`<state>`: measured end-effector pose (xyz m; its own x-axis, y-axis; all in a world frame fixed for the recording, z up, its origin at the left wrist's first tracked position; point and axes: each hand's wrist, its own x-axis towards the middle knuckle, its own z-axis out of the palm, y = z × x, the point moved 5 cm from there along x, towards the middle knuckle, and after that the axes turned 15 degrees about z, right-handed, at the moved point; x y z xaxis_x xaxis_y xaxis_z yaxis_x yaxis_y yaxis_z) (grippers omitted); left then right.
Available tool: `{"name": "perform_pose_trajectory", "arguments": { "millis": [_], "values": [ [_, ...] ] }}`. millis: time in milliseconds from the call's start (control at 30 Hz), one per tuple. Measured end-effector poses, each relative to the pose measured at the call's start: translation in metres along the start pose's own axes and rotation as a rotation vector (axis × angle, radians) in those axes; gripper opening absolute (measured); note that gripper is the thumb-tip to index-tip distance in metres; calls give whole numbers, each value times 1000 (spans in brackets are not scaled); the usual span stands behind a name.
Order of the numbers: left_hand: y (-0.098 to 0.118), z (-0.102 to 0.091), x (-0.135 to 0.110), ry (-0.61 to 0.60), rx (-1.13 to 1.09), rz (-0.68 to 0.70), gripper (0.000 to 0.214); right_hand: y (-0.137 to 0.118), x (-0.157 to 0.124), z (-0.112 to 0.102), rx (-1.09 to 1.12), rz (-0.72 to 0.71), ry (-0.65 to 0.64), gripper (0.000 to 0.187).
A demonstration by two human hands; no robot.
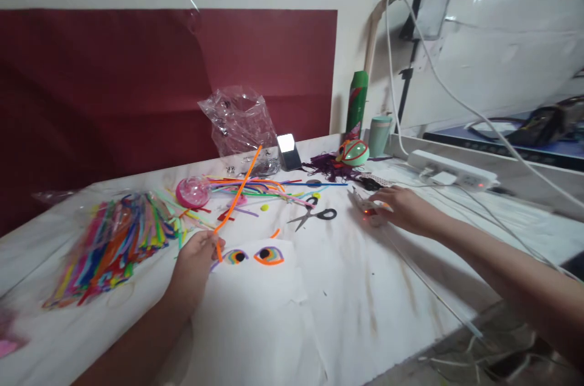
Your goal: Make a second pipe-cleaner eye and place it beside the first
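Note:
My left hand (196,261) is closed, pinching an orange pipe cleaner (240,191) that slants up to the right. Just beside it, a white paper sheet (255,319) carries two eye shapes (269,256) with black pupils, bordered in orange and purple. Over on the right, my right hand (404,208) grips a white glue gun (371,210) lying on the table; a small red light glows on it. Part of the glue gun is hidden by the fingers. Black-handled scissors (314,214) lie spread between the two hands.
A bag of coloured pipe cleaners (118,246) lies left; loose ones surround a pink ball (193,192). Behind are a clear plastic bag (241,124), a phone-like device (289,153), a green decorated ball (354,153), a spray can (357,100) and a cup (380,135). Cables trail from a power strip (451,170).

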<state>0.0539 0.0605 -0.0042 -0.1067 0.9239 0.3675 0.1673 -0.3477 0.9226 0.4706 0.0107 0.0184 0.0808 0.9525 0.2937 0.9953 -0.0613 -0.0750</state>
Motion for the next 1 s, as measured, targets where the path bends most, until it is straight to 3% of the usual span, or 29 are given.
{"name": "perform_pose_trajectory", "arguments": {
  "millis": [133, 267, 367, 467, 600, 867, 933, 1000],
  "values": [
    [-2, 2, 1, -14, -73, -2, 17, -68, 35, 11, 66, -199, -67, 32],
    [2, 2, -4, -38, -158, -34, 16, -100, 64, 34, 105, -310, -163, 55],
    [2, 4, -7, -75, -296, -77, 18, -98, 69, 46, 136, -351, -208, 59],
    [-6, 1, -6, -38, -307, -92, 17, -86, 68, 59, 156, -357, -247, 64],
    [-14, -2, -4, -2, -353, -116, 18, -70, 65, 68, 135, -313, -252, 57],
    [-11, -1, 0, 10, -494, -131, 17, -34, 45, 55, 175, -129, -466, 43],
    [-8, 0, 0, 11, -521, -137, 17, -32, 41, 47, 203, -118, -459, 40],
    [-3, 2, -3, 2, -548, -139, 18, -46, 35, 36, 283, -162, -404, 35]
  ]
}}
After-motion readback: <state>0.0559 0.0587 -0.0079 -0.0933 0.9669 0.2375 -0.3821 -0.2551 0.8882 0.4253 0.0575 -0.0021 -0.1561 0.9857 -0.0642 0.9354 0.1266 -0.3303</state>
